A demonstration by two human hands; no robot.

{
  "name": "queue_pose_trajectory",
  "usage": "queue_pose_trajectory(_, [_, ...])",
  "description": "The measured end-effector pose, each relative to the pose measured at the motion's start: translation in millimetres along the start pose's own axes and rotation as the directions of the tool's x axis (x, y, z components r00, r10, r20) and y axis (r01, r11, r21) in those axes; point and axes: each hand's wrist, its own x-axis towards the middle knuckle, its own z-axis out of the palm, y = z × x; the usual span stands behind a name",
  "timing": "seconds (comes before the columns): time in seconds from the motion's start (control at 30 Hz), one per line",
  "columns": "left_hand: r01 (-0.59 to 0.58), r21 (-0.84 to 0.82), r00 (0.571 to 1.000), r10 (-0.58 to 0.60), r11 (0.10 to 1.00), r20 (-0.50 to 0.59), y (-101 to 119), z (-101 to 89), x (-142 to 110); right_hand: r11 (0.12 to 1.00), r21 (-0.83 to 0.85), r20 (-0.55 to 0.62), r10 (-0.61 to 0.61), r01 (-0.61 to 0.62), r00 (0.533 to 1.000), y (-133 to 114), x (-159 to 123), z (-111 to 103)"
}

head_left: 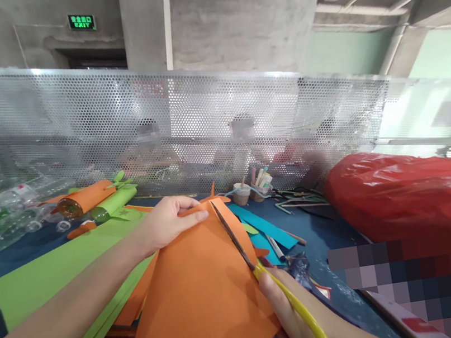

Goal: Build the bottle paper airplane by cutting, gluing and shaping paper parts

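My left hand (169, 220) pinches the top edge of a large orange paper sheet (202, 296), holding it up over the table. My right hand (287, 312) grips yellow-handled scissors (261, 268). Their dark blades run along the sheet's right edge toward my left fingertips, and a narrow orange strip lies to the blades' right. Both hands are closed around what they hold.
Green paper sheets (54, 273) lie at left on the blue table. Bottles wrapped in orange and green paper (94, 200) lie behind them, beside clear plastic bottles (0, 219). Blue paper strips (263, 225), cups of tools (254, 190) and a red bag (407, 192) sit right. A perforated metal screen (210, 120) stands behind.
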Motion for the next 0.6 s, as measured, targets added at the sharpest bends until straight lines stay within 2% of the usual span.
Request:
queue_pose_trajectory(0.3, [-0.002,0.004,1.000,0.002,1.000,-0.023,-1.9,-0.6,-0.6,0.998,0.019,-0.009,0.055,-0.055,0.998,0.4,-3.8,3.5])
queue_pose_trajectory(0.6, [0.013,-0.001,0.999,-0.013,1.000,-0.032,3.4,0.9,-1.3,0.999,0.014,-0.090,0.032,-0.031,0.995,-0.1,-3.4,3.8])
